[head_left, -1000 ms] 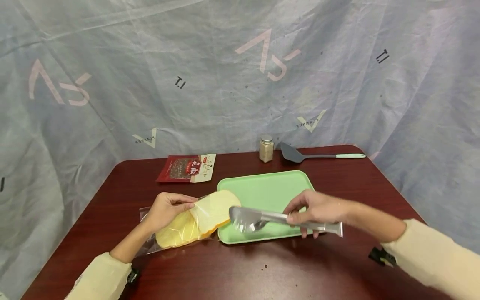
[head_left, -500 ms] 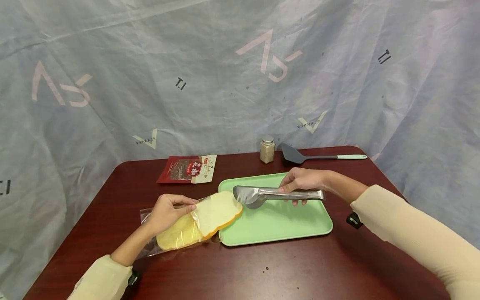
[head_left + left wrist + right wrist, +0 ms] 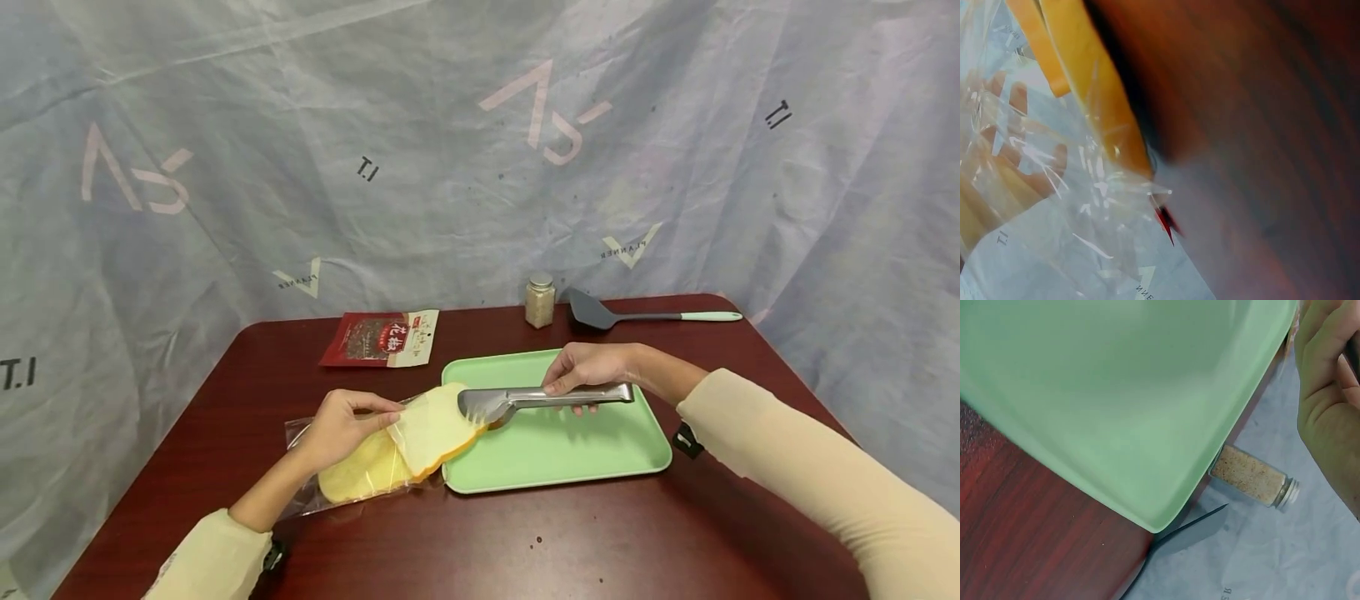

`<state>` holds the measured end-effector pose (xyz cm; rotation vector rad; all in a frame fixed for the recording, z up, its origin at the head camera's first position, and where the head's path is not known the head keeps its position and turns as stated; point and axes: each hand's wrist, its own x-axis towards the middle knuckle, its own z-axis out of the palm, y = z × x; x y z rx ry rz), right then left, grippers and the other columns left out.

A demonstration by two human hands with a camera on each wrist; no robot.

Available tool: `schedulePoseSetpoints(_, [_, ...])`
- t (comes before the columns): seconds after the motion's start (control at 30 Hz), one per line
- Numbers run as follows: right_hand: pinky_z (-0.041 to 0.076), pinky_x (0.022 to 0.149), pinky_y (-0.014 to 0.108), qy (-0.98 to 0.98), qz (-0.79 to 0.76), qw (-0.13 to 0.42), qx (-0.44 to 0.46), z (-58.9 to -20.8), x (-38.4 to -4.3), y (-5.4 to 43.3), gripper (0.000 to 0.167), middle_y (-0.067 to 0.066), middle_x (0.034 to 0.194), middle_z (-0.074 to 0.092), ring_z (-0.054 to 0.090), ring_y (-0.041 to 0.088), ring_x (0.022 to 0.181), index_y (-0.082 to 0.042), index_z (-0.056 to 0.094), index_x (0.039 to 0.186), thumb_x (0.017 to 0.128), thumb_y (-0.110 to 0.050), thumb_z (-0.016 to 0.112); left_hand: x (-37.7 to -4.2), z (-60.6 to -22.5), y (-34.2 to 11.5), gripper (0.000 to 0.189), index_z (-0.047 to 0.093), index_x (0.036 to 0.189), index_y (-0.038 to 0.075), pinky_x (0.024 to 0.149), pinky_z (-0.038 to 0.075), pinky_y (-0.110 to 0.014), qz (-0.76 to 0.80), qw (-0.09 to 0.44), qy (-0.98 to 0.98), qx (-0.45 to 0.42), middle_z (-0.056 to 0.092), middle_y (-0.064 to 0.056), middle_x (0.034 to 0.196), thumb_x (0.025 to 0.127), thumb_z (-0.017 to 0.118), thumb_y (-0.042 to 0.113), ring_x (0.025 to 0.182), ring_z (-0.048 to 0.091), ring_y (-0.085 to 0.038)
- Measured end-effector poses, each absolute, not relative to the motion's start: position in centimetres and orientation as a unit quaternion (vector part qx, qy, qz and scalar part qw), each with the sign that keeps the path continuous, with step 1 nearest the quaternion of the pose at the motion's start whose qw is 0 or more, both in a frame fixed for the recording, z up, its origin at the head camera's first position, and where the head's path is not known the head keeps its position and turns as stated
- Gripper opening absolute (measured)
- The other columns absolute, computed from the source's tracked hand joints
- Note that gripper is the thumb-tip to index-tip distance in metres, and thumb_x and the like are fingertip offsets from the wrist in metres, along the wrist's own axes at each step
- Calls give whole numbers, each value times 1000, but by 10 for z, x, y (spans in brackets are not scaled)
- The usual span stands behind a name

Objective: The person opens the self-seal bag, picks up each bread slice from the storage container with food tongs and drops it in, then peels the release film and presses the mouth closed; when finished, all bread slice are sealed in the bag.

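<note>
In the head view my left hand [image 3: 341,429] pinches the upper edge of a clear plastic bag [image 3: 303,500]. A yellowish bread slice [image 3: 360,468] lies inside the bag. A paler slice [image 3: 429,437] with an orange crust sticks out of the bag's mouth, over the left edge of a green tray [image 3: 577,454]. My right hand [image 3: 592,368] grips metal tongs [image 3: 536,397] by the arms, above the tray. The tongs' toothed head overlaps the right end of the paler slice. In the left wrist view, orange crust [image 3: 1094,75] shows beside crinkled plastic.
Behind the tray stand a glass jar [image 3: 540,302] of beige grains and a grey spatula [image 3: 592,312] with a pale green handle. A red spice packet [image 3: 378,339] lies at the back left. A grey cloth [image 3: 450,208] hangs behind the table.
The right hand has raised the tongs, turned them nearly level and brought their head left onto the paler slice. My left hand still pinches the bag.
</note>
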<state>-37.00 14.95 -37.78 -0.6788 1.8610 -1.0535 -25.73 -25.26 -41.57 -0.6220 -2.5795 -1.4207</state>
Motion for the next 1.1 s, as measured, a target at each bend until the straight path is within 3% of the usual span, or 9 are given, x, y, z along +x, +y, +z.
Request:
schedulePoseSetpoints(0.2, [52,50,29,753,-424,415,-283,-376,-368,155,28,31,99,68,64,15,56,3,69,117,97,-15,66,-256,-412,-253,11,80,95,6,73,57,-27,-474,50,-856,-201,76,-4,94,85,79,10,91,71,-12])
schedulePoseSetpoints(0.43, [53,51,30,754,-466,368,-282,-380,-346,162,29,27,93,68,63,15,54,7,67,115,97,-15,66,-253,-409,-254,13,79,97,3,73,57,-27,-489,31,-849,-199,76,-11,98,85,78,7,95,70,-12])
schedulePoseSetpoints(0.63, [53,50,30,736,-518,345,-267,-390,-317,169,31,24,89,68,63,15,55,10,65,115,95,-15,67,-253,-410,-255,12,80,96,4,70,57,-25,-478,48,-854,-201,76,-10,97,85,78,8,93,71,-17])
schedulePoseSetpoints(1.1, [54,52,25,683,-632,331,-155,-405,-252,163,38,19,84,68,65,14,57,15,58,119,96,-14,65,-251,-412,-250,10,80,94,5,68,55,-24,-464,92,-863,-177,76,-8,94,85,78,9,85,71,-13])
